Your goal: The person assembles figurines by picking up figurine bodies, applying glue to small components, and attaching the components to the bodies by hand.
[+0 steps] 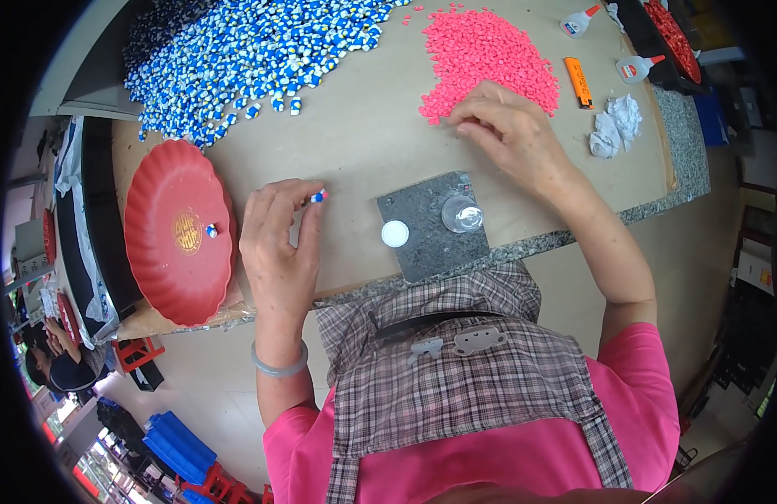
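Head view: close to the body, between the hands and a bit lower, is a dark stone slab (pixel 426 265). On it are a white round lid (pixel 395 233), closer to the left hand (pixel 275 231), and a small clear cup (pixel 462 216), closer to the right hand (pixel 514 130).

The left hand pinches a tiny blue and white piece (pixel 318 197) with a bit of pink on its right end. It is too small to tell which way its long side runs. Left of this hand is a red plate (pixel 174 281), its long side pointing away from the body, with one small piece (pixel 212 230) on it.

The right hand is farther out, well apart from the left. Its fingers bend close together at the near edge of a pink heap (pixel 489 59); I cannot tell if they hold anything. So the pinched piece sits left of the right hand and nearer the body, while the pink heap is much nearer the right hand.

Farthest out, past the left hand, is a big blue and white heap (pixel 254 55).
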A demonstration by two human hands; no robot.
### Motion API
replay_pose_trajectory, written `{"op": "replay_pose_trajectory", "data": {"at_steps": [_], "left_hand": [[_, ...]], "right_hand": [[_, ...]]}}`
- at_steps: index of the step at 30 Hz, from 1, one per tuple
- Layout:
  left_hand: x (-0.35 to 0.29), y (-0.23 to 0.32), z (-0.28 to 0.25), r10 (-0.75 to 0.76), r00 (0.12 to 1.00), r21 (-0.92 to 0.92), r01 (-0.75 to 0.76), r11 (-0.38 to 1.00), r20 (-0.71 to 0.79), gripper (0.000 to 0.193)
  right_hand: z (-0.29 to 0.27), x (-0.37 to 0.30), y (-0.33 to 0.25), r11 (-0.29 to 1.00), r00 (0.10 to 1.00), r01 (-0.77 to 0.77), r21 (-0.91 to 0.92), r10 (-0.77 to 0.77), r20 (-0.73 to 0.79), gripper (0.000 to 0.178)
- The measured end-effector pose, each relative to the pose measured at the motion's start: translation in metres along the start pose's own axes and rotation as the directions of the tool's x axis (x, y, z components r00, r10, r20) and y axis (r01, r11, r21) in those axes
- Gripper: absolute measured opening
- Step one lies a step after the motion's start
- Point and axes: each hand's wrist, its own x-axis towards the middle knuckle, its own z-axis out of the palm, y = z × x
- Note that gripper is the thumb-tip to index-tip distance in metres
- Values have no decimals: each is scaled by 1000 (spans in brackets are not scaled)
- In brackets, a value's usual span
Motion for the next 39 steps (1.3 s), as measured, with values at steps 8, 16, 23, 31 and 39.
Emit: {"op": "replay_pose_trajectory", "data": {"at_steps": [8, 16, 23, 31, 39], "left_hand": [[17, -7, -1, 49, 999, 44, -50, 998, 18, 20], [67, -38, 23, 103, 986, 134, -85, 987, -130, 19], [85, -42, 42, 39, 998, 266, -27, 964, -40, 13], [91, -51, 48, 85, 996, 343, -78, 936, -5, 10], [90, -48, 44, 53, 997, 303, -68, 951, 58, 14]], "right_hand": [[26, 17, 3, 973, 990, 142, -180, -141, 15, 9], [11, 24, -5, 984, 984, 175, 26, -175, -8, 7], [-20, -7, -17, 866, 975, -204, 456, 141, 171, 8], [-39, -35, -20, 401, 836, -549, 733, 245, 492, 9], [-39, -42, -27, 372, 762, -647, 665, 282, 583, 21]]}}
